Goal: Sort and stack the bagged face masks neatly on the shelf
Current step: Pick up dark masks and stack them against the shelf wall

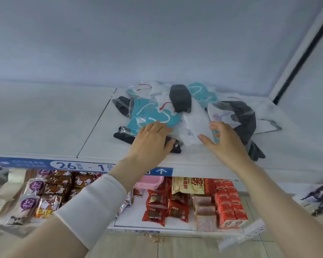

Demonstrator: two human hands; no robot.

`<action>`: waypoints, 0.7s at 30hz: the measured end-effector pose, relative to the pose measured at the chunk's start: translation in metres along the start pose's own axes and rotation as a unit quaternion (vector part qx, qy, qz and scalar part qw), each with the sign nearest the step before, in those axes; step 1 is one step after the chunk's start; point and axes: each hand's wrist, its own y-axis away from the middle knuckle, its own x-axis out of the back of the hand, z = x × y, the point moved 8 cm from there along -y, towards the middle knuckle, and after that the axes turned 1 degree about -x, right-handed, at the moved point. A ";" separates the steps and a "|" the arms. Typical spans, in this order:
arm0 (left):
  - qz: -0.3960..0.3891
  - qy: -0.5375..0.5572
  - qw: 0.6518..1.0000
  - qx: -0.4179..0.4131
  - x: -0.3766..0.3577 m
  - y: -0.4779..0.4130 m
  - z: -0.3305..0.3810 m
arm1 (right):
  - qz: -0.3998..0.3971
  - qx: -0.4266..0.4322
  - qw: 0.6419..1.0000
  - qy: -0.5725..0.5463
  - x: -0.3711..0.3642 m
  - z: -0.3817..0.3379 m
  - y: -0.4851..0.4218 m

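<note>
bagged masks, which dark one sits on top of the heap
The dark grey mask at the back centre of the pile: it lies fully exposed above the white and teal masks, while the other dark ones poke out from underneath at the edges.

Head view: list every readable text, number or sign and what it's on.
"26" and "- 1", with small characters too blurred to read: blue shelf-edge label strip.
White up arrow: blue tag on the same edge.
"3+2": purple badges on snack packs, lower shelf, left.
Large white characters on brown packs: not surely readable.
Cream bag and red boxes: print too blurred.
Bagged masks: no text visible.
</note>
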 end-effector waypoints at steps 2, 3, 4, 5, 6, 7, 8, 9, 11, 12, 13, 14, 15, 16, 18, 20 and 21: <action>0.013 0.008 1.000 0.026 0.000 -0.018 -0.011 | -0.015 -0.008 1.000 -0.017 -0.001 0.001 -0.030; 0.017 0.005 0.999 0.036 0.000 -0.027 -0.018 | -0.018 -0.008 1.000 -0.015 -0.001 0.000 -0.046; 0.012 0.002 0.999 0.050 0.001 -0.034 -0.024 | -0.026 -0.008 1.000 -0.008 -0.001 -0.005 -0.060; 0.013 0.002 0.998 0.063 0.002 -0.040 -0.032 | -0.026 -0.005 1.000 -0.003 -0.003 -0.009 -0.075; 0.015 0.004 0.997 0.081 0.002 -0.045 -0.041 | -0.030 -0.006 0.999 0.008 -0.007 -0.012 -0.089; 0.018 0.006 0.995 0.102 0.003 -0.048 -0.052 | -0.030 -0.002 0.999 0.022 -0.011 -0.015 -0.103; 0.019 0.009 0.992 0.127 0.005 -0.050 -0.063 | -0.035 -0.005 0.998 0.045 -0.016 -0.019 -0.115; 0.016 0.012 0.988 0.151 0.004 -0.051 -0.076 | -0.040 -0.012 0.996 0.074 -0.023 -0.021 -0.126; 0.006 0.027 0.978 0.206 0.002 -0.052 -0.101 | -0.047 -0.028 0.990 0.131 -0.037 -0.022 -0.145; 0.003 0.046 0.970 0.237 0.001 -0.053 -0.115 | -0.040 -0.031 0.986 0.160 -0.043 -0.024 -0.152; 0.005 0.070 0.960 0.271 -0.001 -0.053 -0.130 | -0.030 -0.032 0.982 0.182 -0.047 -0.026 -0.157; 0.005 0.099 0.947 0.305 -0.003 -0.053 -0.145 | -0.018 -0.035 0.980 0.196 -0.050 -0.028 -0.162; 0.003 0.123 0.935 0.334 -0.005 -0.053 -0.158 | -0.010 -0.037 0.977 0.209 -0.052 -0.030 -0.167; -0.005 0.139 0.924 0.355 -0.008 -0.053 -0.169 | -0.011 -0.037 0.974 0.222 -0.057 -0.031 -0.170; -0.022 0.149 0.917 0.370 -0.016 -0.058 -0.185 | -0.011 -0.033 0.972 0.230 -0.062 -0.033 -0.176; -0.031 0.141 0.921 0.363 -0.022 -0.069 -0.196 | 0.011 -0.047 0.983 0.175 -0.061 -0.032 -0.178; -0.028 0.139 0.924 0.356 -0.024 -0.075 -0.201 | 0.029 -0.057 0.990 0.127 -0.057 -0.033 -0.177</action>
